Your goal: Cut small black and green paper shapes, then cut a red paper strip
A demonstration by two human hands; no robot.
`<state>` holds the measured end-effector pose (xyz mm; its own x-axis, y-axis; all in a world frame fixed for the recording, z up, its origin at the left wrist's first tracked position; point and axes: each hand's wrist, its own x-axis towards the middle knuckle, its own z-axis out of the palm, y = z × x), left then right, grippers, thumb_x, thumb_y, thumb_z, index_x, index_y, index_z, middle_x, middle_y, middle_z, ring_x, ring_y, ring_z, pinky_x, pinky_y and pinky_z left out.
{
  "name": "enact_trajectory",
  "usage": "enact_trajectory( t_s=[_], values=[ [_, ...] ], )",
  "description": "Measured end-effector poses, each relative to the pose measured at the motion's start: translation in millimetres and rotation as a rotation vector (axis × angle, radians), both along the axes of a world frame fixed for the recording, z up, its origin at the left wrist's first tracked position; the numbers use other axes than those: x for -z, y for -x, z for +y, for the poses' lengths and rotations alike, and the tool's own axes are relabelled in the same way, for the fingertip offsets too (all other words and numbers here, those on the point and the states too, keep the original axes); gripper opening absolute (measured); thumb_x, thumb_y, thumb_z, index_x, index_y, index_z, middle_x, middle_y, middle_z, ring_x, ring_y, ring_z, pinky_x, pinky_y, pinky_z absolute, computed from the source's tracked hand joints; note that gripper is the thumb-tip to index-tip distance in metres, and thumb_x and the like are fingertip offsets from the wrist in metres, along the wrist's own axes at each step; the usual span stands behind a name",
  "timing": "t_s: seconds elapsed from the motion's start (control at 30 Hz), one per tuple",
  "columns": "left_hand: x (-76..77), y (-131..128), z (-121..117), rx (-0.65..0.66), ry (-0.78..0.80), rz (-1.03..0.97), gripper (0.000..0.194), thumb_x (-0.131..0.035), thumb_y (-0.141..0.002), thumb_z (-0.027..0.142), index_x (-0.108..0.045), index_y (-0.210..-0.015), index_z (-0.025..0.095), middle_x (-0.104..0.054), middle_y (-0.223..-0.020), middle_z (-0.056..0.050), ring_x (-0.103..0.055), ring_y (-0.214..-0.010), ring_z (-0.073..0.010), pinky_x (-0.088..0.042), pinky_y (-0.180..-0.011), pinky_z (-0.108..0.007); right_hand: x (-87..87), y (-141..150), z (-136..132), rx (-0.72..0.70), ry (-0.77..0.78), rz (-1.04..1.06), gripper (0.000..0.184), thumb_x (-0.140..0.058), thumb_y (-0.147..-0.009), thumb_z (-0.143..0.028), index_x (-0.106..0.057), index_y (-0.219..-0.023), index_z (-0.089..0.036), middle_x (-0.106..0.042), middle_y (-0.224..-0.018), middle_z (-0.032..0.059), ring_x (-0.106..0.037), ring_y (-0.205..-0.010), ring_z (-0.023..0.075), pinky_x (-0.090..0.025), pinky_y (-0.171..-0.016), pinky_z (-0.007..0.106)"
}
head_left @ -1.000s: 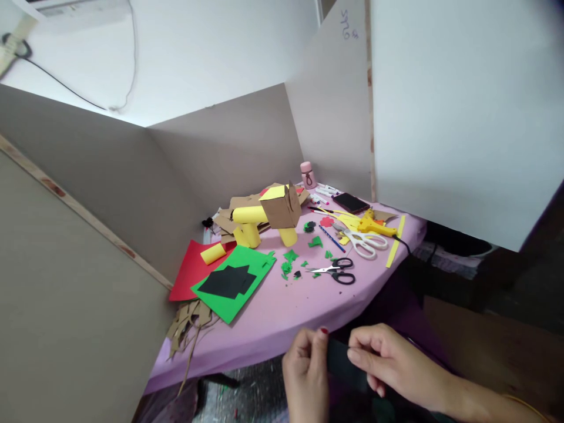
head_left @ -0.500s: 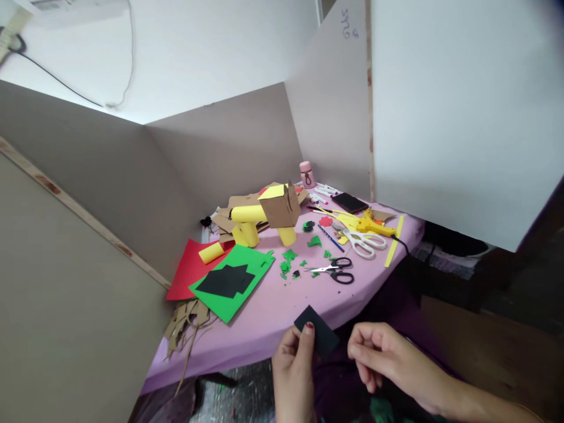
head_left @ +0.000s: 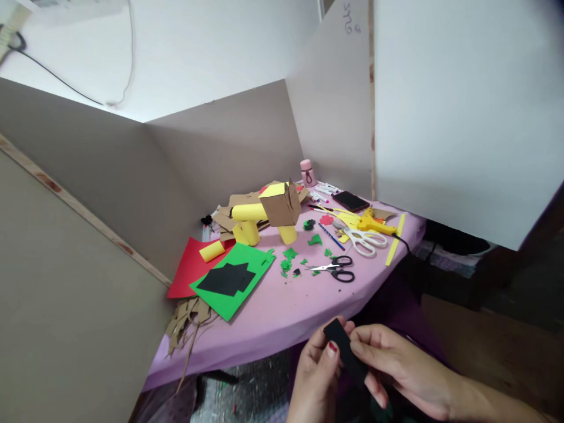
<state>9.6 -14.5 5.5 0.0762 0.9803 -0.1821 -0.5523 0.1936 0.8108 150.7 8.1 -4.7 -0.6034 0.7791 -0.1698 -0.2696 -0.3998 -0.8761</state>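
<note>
Both my hands meet below the near edge of the table, pinching a small piece of black paper (head_left: 345,351). My left hand (head_left: 316,376) grips its lower left side with thumb and fingers. My right hand (head_left: 392,367) is closed on its right side. The paper is narrow and tilted, as if folded. On the pink tablecloth (head_left: 282,311) beyond lie black-handled scissors (head_left: 335,270) amid green paper scraps (head_left: 288,263).
A green sheet (head_left: 233,279) bears a black cutout over red paper (head_left: 187,271). A cardboard-and-yellow-tube model (head_left: 268,214) stands mid-table. White scissors (head_left: 365,239), a yellow glue gun (head_left: 374,223), a phone (head_left: 350,201) and a pink bottle (head_left: 307,174) lie at the back. Partition boards enclose the table.
The black paper was held up by my left hand alone half a second ago; now my right hand has closed on it too, and it looks narrower.
</note>
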Motion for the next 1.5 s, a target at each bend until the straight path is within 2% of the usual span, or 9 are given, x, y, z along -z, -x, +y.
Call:
enact_trajectory(
  t_s=[0.13, 0.27, 0.37, 0.43, 0.73, 1.1, 1.3, 1.4, 1.5],
  values=[
    [-3.7, -1.1, -1.0, -0.026, -0.011, -0.020, 0.042, -0.082, -0.058, 0.037, -0.074, -0.095, 0.018, -0.074, -0.089, -0.011, -0.065, -0.084, -0.0234, -0.044, -0.081, -0.032, -3.0, -2.9, 0.5, 0.022, -0.092, -0.108, 0.040, -0.056, -0.082, -0.055, -0.062, -0.083, -0.016, -0.054, -0.057, -0.0036, -0.049, -0.042, 0.0074, -0.040, -0.042, 0.017],
    [-8.1, -1.3, -1.3, -0.043, 0.038, -0.061, 0.038, -0.082, -0.059, 0.035, -0.074, -0.092, 0.018, -0.074, -0.082, -0.009, -0.067, -0.076, -0.0203, -0.046, -0.072, -0.028, -14.5, -17.1, 5.0, 0.222, -0.557, -0.283, 0.053, -0.065, -0.072, -0.058, -0.058, -0.108, -0.019, -0.059, -0.095, 0.0067, -0.059, -0.085, 0.0212, -0.050, -0.069, 0.027],
    [-10.9, -2.3, -3.0, 0.036, 0.067, -0.074, 0.037, -0.080, -0.062, 0.035, -0.073, -0.094, 0.017, -0.073, -0.081, -0.009, -0.067, -0.071, -0.0186, -0.045, -0.063, -0.024, -22.6, -24.2, 8.7, 0.145, -0.864, -0.415, 0.091, -0.076, -0.057, -0.059, -0.042, -0.134, -0.024, -0.040, -0.135, 0.0132, -0.038, -0.124, 0.0341, -0.038, -0.100, 0.041],
    [-11.7, -3.2, -4.2, 0.110, 0.055, -0.094, 0.035, -0.078, -0.065, 0.034, -0.073, -0.094, 0.016, -0.071, -0.084, -0.010, -0.066, -0.069, -0.0182, -0.045, -0.061, -0.024, -25.3, -24.3, 9.6, 0.018, -0.952, -0.495, 0.096, -0.078, -0.055, -0.057, -0.039, -0.137, -0.025, -0.035, -0.141, 0.0129, -0.030, -0.130, 0.0351, -0.030, -0.106, 0.044],
    [-5.6, -3.8, -3.0, 0.179, 0.052, -0.153, 0.027, -0.077, -0.067, 0.035, -0.072, -0.084, 0.015, -0.066, -0.083, -0.007, -0.055, -0.058, -0.0094, -0.038, -0.053, -0.019, -24.2, -20.2, 6.0, -0.034, -0.982, -0.551, 0.083, -0.075, -0.062, -0.054, -0.045, -0.133, -0.024, -0.046, -0.134, 0.0125, -0.040, -0.124, 0.0310, -0.037, -0.103, 0.041],
    [-15.0, -0.9, -5.9, 0.116, 0.164, -0.038, 0.035, -0.075, -0.065, 0.046, -0.073, -0.082, 0.016, -0.067, -0.069, -0.005, -0.063, -0.069, -0.0182, -0.042, -0.064, -0.024, -25.7, -18.8, 7.8, -0.007, -1.021, -0.489, 0.078, -0.075, -0.062, -0.054, -0.049, -0.130, -0.025, -0.054, -0.126, 0.0117, -0.046, -0.118, 0.0301, -0.039, -0.100, 0.042],
    [-10.4, -4.5, -4.4, 0.161, 0.097, -0.048, 0.039, -0.074, -0.065, 0.047, -0.073, -0.087, 0.014, -0.068, -0.070, -0.008, -0.063, -0.067, -0.0202, -0.044, -0.065, -0.029, -28.4, -18.8, 7.5, -0.026, -1.027, -0.531, 0.079, -0.078, -0.060, -0.052, -0.050, -0.129, -0.023, -0.055, -0.125, 0.0117, -0.047, -0.117, 0.0306, -0.038, -0.101, 0.043],
    [-9.0, -4.0, -4.4, 0.061, 0.059, 0.023, 0.034, -0.076, -0.065, 0.041, -0.073, -0.087, 0.015, -0.067, -0.066, -0.005, -0.059, -0.059, -0.0168, -0.043, -0.065, -0.029, -26.0, -17.6, 7.6, -0.013, -1.015, -0.616, 0.080, -0.082, -0.058, -0.043, -0.051, -0.129, -0.023, -0.053, -0.129, 0.0116, -0.045, -0.120, 0.0313, -0.035, -0.104, 0.045],
    [-10.7, -1.4, -5.6, -0.146, -0.004, 0.298, 0.028, -0.078, -0.061, 0.039, -0.075, -0.076, 0.016, -0.063, -0.058, -0.002, -0.055, -0.057, -0.0153, -0.042, -0.063, -0.026, -24.1, -15.4, 7.2, 0.017, -1.019, -0.696, 0.077, -0.084, -0.058, -0.030, -0.052, -0.128, -0.024, -0.052, -0.131, 0.0110, -0.043, -0.122, 0.0316, -0.034, -0.105, 0.045]
  ],
)
